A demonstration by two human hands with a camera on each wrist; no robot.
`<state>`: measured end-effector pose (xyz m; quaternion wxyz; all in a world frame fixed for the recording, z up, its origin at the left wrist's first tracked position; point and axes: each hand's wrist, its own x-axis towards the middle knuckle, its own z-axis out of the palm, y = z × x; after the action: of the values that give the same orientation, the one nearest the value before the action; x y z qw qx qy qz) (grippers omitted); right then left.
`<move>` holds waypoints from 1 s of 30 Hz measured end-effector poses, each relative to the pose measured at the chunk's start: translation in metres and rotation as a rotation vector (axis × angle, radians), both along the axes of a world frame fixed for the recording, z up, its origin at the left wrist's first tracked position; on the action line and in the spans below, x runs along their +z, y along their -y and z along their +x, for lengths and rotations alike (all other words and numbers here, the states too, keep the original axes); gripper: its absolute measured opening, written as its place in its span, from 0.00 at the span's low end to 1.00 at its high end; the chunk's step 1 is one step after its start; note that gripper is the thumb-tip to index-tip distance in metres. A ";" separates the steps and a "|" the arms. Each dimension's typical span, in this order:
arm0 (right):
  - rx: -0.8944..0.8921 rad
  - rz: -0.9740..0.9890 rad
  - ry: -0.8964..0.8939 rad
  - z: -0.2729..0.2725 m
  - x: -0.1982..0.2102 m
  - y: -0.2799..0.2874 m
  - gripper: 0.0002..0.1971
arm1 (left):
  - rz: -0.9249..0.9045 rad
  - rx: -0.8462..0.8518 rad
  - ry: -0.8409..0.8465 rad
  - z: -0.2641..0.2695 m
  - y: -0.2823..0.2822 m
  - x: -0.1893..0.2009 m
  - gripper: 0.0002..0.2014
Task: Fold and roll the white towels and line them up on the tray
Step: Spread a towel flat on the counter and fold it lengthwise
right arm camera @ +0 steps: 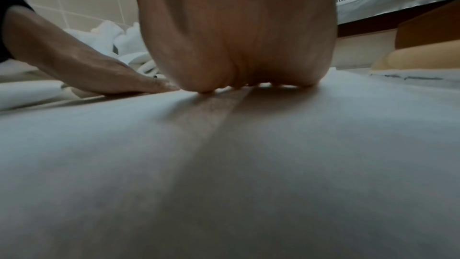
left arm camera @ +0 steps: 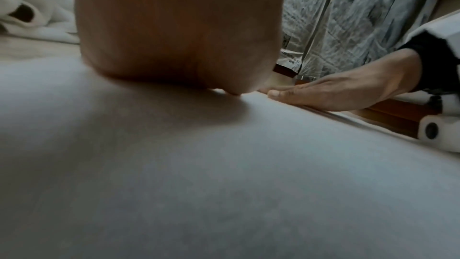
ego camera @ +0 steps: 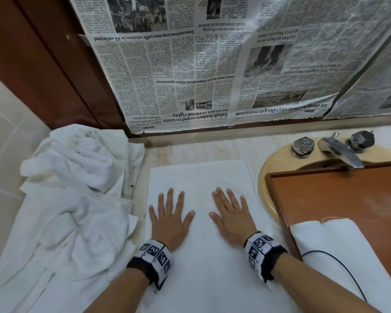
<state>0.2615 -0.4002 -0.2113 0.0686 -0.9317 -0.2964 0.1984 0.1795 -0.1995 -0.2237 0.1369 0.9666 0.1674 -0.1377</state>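
Observation:
A white towel (ego camera: pixel 201 177) lies folded flat and long on the counter, running from near the wall toward me. My left hand (ego camera: pixel 169 213) and right hand (ego camera: pixel 231 213) both press flat on it, fingers straight and spread, side by side. The wrist views show each palm (left arm camera: pixel 179 32) (right arm camera: pixel 236 32) resting on the same towel (left arm camera: pixel 224 174) (right arm camera: pixel 224 164). A brown wooden tray (ego camera: pixel 339 195) sits to the right over the sink. Rolled white towels (ego camera: pixel 343 249) lie at its near end; one roll's end (left arm camera: pixel 433 135) shows in the left wrist view.
A heap of crumpled white towels (ego camera: pixel 72 195) fills the counter to the left. A beige sink (ego camera: pixel 271 168) with a chrome faucet (ego camera: pixel 341 152) stands at the right rear. Newspaper (ego camera: pixel 212 64) covers the wall behind. A thin black cable (ego camera: pixel 339 265) crosses the rolled towels.

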 end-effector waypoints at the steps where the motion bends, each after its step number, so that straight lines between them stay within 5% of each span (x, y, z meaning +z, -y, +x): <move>1: -0.005 0.003 0.001 0.004 0.001 -0.002 0.40 | -0.001 0.009 0.009 0.005 -0.002 0.001 0.41; 15: -0.289 -0.015 0.008 0.071 0.002 0.002 0.36 | -0.106 0.016 0.030 0.049 -0.054 0.011 0.32; 20: -0.093 0.084 0.030 0.010 0.012 -0.020 0.38 | -0.165 -0.013 0.036 0.006 -0.023 0.026 0.45; 25: -0.054 -0.030 0.025 -0.001 -0.002 -0.015 0.34 | -0.074 -0.076 -0.014 -0.015 -0.020 0.011 0.46; 30: -0.250 -0.069 0.057 0.020 0.002 0.028 0.50 | -0.143 0.037 0.151 -0.032 -0.064 -0.008 0.45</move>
<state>0.2815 -0.4278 -0.2094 0.0521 -0.9685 -0.1725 0.1717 0.1475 -0.1359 -0.2320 0.2205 0.9587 0.1640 -0.0736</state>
